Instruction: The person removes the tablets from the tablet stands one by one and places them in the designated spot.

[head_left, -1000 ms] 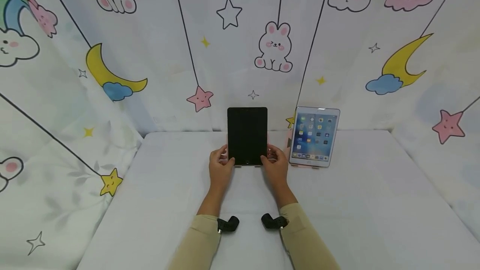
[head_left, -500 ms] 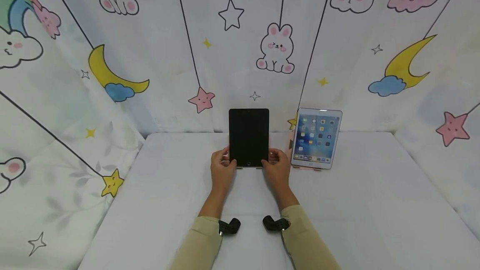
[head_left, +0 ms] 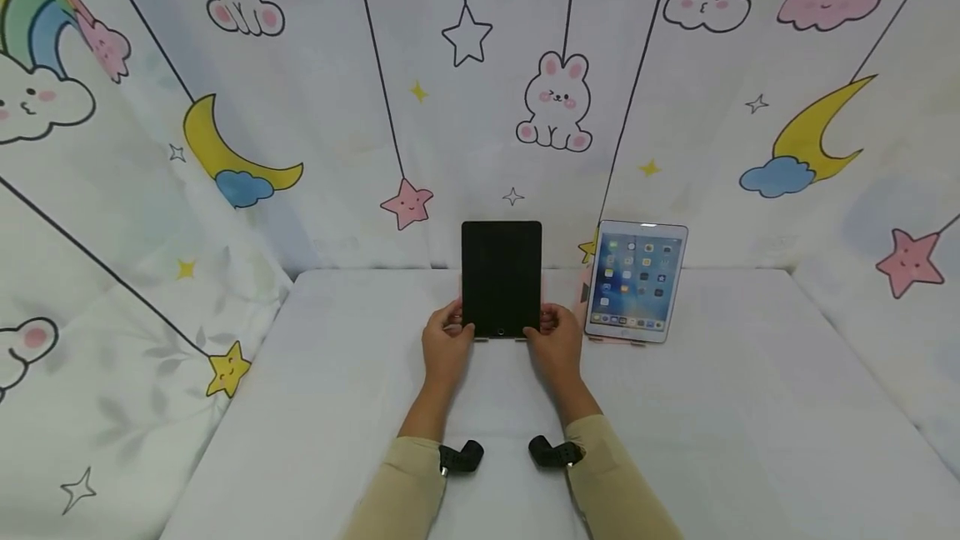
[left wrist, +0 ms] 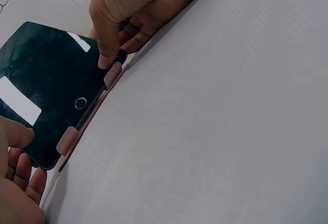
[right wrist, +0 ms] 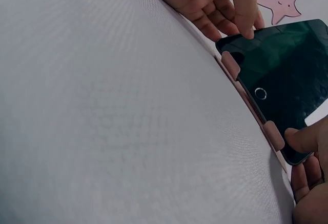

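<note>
A black tablet [head_left: 501, 273] with a dark screen leans upright on a pink stand [left wrist: 67, 141], its lower edge behind the stand's two front lips. My left hand [head_left: 447, 347] grips the tablet's lower left corner, thumb on the front and fingers curled behind. At the lower right corner my right hand [head_left: 557, 347] does the same. Both thumbs press the screen's lower border beside the round home button, as the right wrist view shows with the right thumb [right wrist: 302, 138]. The fingertips behind the tablet are partly hidden.
Just right of my right hand, a white tablet [head_left: 637, 282] with a lit screen of app icons leans on another pink stand [head_left: 582, 294]. The white-covered table [head_left: 720, 423] meets a cartoon-printed backdrop [head_left: 337, 107] behind the tablets.
The head view has shifted slightly, so everything sits a little lower and farther right. Both hands keep the same hold on the black tablet, which stays on its stand.
</note>
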`<state>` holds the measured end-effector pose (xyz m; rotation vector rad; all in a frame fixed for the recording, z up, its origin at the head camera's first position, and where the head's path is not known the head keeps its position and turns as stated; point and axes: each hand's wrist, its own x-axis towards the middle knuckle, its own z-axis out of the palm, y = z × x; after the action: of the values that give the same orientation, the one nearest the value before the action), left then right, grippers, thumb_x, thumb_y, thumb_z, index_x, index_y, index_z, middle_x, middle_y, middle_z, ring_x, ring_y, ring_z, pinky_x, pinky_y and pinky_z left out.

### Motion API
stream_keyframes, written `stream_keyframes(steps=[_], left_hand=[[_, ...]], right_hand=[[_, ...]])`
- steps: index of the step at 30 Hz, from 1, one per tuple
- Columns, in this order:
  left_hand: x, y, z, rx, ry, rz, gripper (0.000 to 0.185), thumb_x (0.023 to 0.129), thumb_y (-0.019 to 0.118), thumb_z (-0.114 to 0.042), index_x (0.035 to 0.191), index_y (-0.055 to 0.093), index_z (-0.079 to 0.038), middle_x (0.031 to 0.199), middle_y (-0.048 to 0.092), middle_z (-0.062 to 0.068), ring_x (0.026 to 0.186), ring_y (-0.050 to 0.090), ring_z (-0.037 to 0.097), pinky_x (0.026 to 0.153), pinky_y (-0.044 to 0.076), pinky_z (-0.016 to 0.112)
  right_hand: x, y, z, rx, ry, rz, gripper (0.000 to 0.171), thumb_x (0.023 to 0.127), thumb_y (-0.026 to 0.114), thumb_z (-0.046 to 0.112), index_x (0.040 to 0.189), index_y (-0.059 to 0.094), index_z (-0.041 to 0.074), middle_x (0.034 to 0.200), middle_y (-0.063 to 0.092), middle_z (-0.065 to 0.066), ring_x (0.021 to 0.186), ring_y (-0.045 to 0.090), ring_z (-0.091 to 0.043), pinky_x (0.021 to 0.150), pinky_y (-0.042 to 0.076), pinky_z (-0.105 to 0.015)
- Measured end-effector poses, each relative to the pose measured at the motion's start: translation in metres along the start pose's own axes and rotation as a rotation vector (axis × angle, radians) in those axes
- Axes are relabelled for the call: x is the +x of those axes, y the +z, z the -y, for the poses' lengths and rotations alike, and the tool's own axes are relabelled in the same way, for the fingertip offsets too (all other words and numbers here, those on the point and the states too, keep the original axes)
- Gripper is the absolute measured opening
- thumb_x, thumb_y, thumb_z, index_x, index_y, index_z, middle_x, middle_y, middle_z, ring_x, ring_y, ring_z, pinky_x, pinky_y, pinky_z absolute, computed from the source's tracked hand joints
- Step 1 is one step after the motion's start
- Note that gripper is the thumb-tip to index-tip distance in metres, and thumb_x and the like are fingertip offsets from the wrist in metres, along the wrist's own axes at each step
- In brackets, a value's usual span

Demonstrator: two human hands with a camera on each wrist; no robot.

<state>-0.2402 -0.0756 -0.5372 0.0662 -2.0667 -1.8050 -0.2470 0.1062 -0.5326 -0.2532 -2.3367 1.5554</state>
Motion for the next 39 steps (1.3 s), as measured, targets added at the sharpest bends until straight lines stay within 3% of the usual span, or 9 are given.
stream_keyframes(steps=[4, 9, 13, 16, 25, 34, 39], left_hand=[[0.001, -0.002, 0.001, -0.036, 0.006, 0.004, 0.046, 0.085, 0.074, 0.008, 0.129, 0.069, -0.002, 0.114, 0.067, 0.021, 0.104, 0.063, 0.035, 0.092, 0.057, 0.046], [0.002, -0.003, 0.001, -0.061, 0.01, -0.018, 0.041, 0.086, 0.072, 0.01, 0.125, 0.071, -0.001, 0.11, 0.068, 0.019, 0.101, 0.064, 0.03, 0.083, 0.055, 0.021], [0.0, -0.004, -0.003, -0.079, 0.027, -0.027, 0.041, 0.085, 0.07, 0.015, 0.124, 0.071, 0.003, 0.108, 0.068, 0.025, 0.102, 0.065, 0.038, 0.078, 0.053, 0.015], [0.001, -0.006, -0.003, -0.093, 0.025, -0.028, 0.04, 0.084, 0.071, 0.015, 0.123, 0.071, 0.004, 0.11, 0.07, 0.025, 0.104, 0.067, 0.04, 0.078, 0.054, 0.015], [0.01, -0.018, -0.002, -0.179, -0.048, 0.067, 0.04, 0.086, 0.071, 0.012, 0.123, 0.074, -0.004, 0.109, 0.073, 0.021, 0.097, 0.07, 0.017, 0.076, 0.057, 0.016], [0.019, -0.042, -0.002, -0.236, -0.007, 0.169, 0.052, 0.083, 0.072, 0.016, 0.131, 0.067, -0.001, 0.113, 0.071, 0.021, 0.094, 0.066, 0.012, 0.075, 0.057, 0.016], [0.021, -0.058, -0.002, -0.292, 0.001, 0.198, 0.055, 0.082, 0.071, 0.018, 0.134, 0.065, 0.002, 0.106, 0.073, 0.009, 0.094, 0.066, 0.01, 0.078, 0.058, 0.017]], right_hand=[[-0.001, 0.0, 0.0, 0.026, -0.006, 0.005, 0.042, 0.079, 0.082, -0.003, 0.117, 0.064, -0.003, 0.105, 0.065, -0.018, 0.094, 0.061, -0.028, 0.087, 0.056, -0.039], [0.0, 0.0, -0.003, 0.057, 0.011, 0.017, 0.043, 0.079, 0.083, -0.001, 0.118, 0.064, -0.003, 0.107, 0.066, -0.018, 0.095, 0.062, -0.027, 0.088, 0.055, -0.036], [0.0, -0.001, -0.004, 0.089, 0.027, 0.035, 0.046, 0.08, 0.082, -0.001, 0.121, 0.063, -0.002, 0.11, 0.065, -0.018, 0.099, 0.062, -0.028, 0.091, 0.054, -0.039], [-0.001, -0.002, -0.004, 0.108, 0.031, 0.047, 0.047, 0.081, 0.082, -0.001, 0.123, 0.062, -0.002, 0.112, 0.065, -0.018, 0.101, 0.061, -0.028, 0.092, 0.053, -0.037], [-0.003, -0.003, -0.001, 0.189, 0.012, 0.04, 0.044, 0.082, 0.081, 0.0, 0.122, 0.064, 0.0, 0.11, 0.066, -0.016, 0.1, 0.06, -0.024, 0.084, 0.049, -0.022], [-0.011, 0.002, 0.005, 0.397, -0.129, 0.056, 0.045, 0.082, 0.08, -0.005, 0.124, 0.065, -0.006, 0.111, 0.067, -0.025, 0.097, 0.061, -0.013, 0.082, 0.052, -0.012], [-0.019, 0.011, 0.009, 0.474, -0.201, 0.065, 0.047, 0.082, 0.079, -0.006, 0.127, 0.065, -0.007, 0.113, 0.066, -0.028, 0.097, 0.061, -0.011, 0.083, 0.053, -0.012]])
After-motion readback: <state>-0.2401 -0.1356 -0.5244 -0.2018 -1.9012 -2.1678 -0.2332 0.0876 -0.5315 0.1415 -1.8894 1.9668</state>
